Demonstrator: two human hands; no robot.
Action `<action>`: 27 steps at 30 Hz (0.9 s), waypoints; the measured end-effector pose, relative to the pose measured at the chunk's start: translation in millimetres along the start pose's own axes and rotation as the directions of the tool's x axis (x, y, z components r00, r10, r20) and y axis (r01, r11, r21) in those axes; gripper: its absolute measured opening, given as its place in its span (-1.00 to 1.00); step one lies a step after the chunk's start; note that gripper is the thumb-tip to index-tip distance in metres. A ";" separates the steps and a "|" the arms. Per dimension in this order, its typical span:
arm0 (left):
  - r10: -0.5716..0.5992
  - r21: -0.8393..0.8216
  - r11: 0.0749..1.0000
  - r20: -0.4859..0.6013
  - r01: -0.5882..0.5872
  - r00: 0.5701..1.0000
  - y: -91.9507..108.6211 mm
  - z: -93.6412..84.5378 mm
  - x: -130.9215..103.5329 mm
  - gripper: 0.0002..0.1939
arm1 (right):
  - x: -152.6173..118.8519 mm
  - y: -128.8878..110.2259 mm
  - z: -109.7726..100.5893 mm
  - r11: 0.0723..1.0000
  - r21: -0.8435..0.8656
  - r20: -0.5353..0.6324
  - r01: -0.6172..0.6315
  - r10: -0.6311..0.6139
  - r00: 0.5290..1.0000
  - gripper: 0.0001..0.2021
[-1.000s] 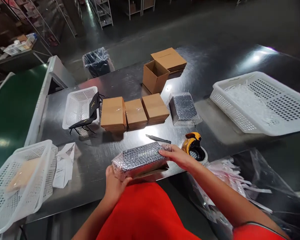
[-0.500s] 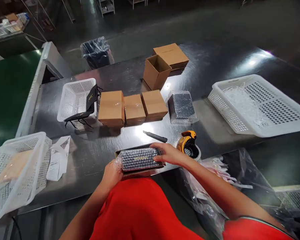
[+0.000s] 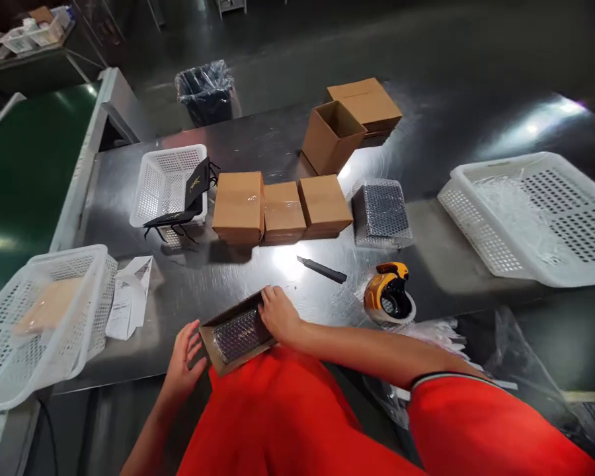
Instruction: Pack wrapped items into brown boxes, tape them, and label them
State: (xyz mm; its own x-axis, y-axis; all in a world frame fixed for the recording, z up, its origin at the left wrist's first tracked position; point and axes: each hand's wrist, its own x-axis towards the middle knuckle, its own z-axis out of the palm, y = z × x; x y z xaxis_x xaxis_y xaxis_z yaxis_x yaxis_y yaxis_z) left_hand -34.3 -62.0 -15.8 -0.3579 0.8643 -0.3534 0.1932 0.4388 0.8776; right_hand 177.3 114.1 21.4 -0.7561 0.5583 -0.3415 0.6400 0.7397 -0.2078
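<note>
I have a box [image 3: 211,349] open side up at the near edge of the worktop [image 3: 178,291], right in front of the red clothing [image 3: 277,423]; whether it rests on metal or is held clear, I can't tell. Inside lies a bubble-wrapped pack [image 3: 238,334], its length along the box's. That long axis runs left to right, the right end set a little farther from me.

My right hand [image 3: 280,316] is the nearer one: its fingers are bent over the right end of the box, gripping it there, so for these fingers the box stretches away to the left. My left hand [image 3: 182,360] stands just beyond the left end, fingers spread and holding nothing; the fingertips come so close to the rim that I can't say whether they touch. Between them, the hands bracket the long axis.

Beyond the box and to its right lies the cutter [image 3: 322,270], with the tape dispenser [image 3: 384,291] farther right. Three cartons [image 3: 283,205] stand in a row beyond the box. Well left of it are the paper [image 3: 129,301] and a white basket [image 3: 102,301].
</note>
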 end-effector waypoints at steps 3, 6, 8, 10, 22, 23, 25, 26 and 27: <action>-0.099 -0.102 0.990 0.016 0.100 0.995 -2.9 5.5 -1.0 -0.24 | 6.9 -24.3 5.7 0.975 -0.057 -0.003 0.216 -0.217 0.976 -0.66; -0.189 -0.205 0.962 -0.015 0.182 0.982 0.5 30.3 6.2 -0.20 | 15.9 -28.1 2.0 0.902 -0.025 0.106 0.432 -0.427 0.898 -0.70; -0.242 -0.153 0.962 -0.105 0.225 0.965 5.6 45.3 13.8 -0.30 | 23.9 -20.3 1.6 0.896 0.023 0.191 0.443 -0.439 0.878 -0.55; -0.235 -0.051 0.972 -0.229 0.229 0.945 11.2 52.0 20.8 -0.43 | 31.4 -9.1 5.7 0.900 0.112 0.230 0.421 -0.435 0.870 -0.30; 0.066 0.345 0.934 -0.414 0.089 0.908 33.7 34.2 22.8 -0.51 | 35.7 -22.6 15.6 0.905 0.156 0.287 0.396 -0.425 0.858 -0.35; 0.158 0.428 0.903 -0.401 0.032 0.903 40.8 36.8 19.2 -0.51 | 28.7 -25.3 12.9 0.925 0.123 0.249 0.359 -0.379 0.891 -0.38; 0.253 0.555 0.827 -0.234 -0.085 0.939 52.8 44.2 11.3 -0.56 | 11.3 -29.7 7.1 0.963 0.130 0.150 0.237 -0.256 0.955 -0.43; 0.231 0.590 0.798 -0.117 -0.120 0.966 56.6 48.6 7.7 -0.57 | 2.1 -31.4 4.2 0.971 0.182 0.114 0.157 -0.179 0.977 -0.46; 0.170 0.614 0.780 -0.020 -0.122 0.985 58.5 53.4 4.8 -0.56 | -6.6 -32.7 1.6 0.964 0.256 0.108 0.072 -0.102 0.989 -0.47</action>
State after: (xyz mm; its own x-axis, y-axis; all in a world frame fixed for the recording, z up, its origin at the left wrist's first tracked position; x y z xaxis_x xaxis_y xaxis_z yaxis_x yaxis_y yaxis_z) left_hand 24.1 -19.1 16.6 -0.3379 0.9212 -0.1928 0.7554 0.3876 0.5283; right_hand 161.7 85.6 29.1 -0.7986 0.4357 -0.4153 0.5975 0.6572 -0.4595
